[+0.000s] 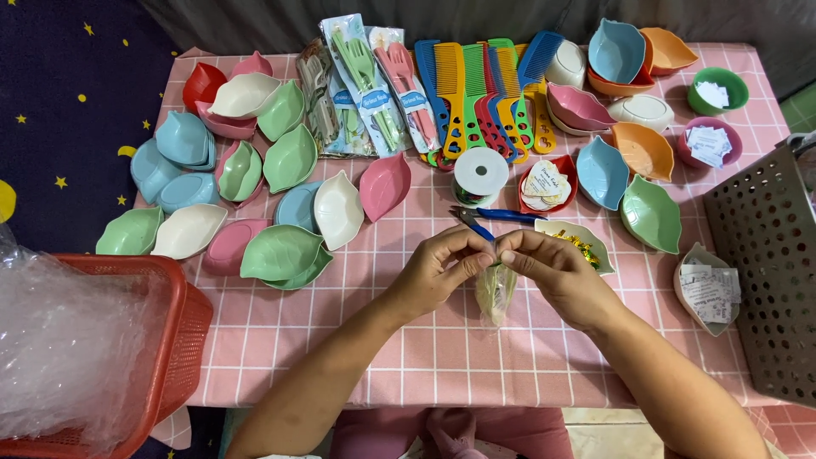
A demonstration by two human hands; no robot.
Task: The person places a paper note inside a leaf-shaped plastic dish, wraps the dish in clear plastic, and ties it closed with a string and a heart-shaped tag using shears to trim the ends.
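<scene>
Closest to us are our two forearms, running up to the left hand (442, 270) and right hand (557, 274), which meet over the middle of the pink checked worktop (442, 357). Between them hangs a small clear bag (495, 293) with something greenish inside, its neck pinched at the top and its body dangling just above the cloth.

What could go wrong? We reckon the neck could slip out of that pinch, since only the fingertips hold it, and the bag would drop and spill. An elbow swinging wide might also knock the leaf-shaped dishes (282, 253) stacked to our left.

Now the hands. Both are nearly closed, fingers curled in, thumb and forefinger of each nipped tight on the bag's gathered top, knuckles almost touching. Nothing else is in either hand.

Just beyond the fingers lie blue-handled pliers (486, 218), a spool of thin ribbon (480, 172) and a pale dish of gold-wrapped sweets (580, 244). Combs (480, 93) fan out along the far edge; a red basket (166, 340) sits at our left, a grey one (765, 272) at our right.
</scene>
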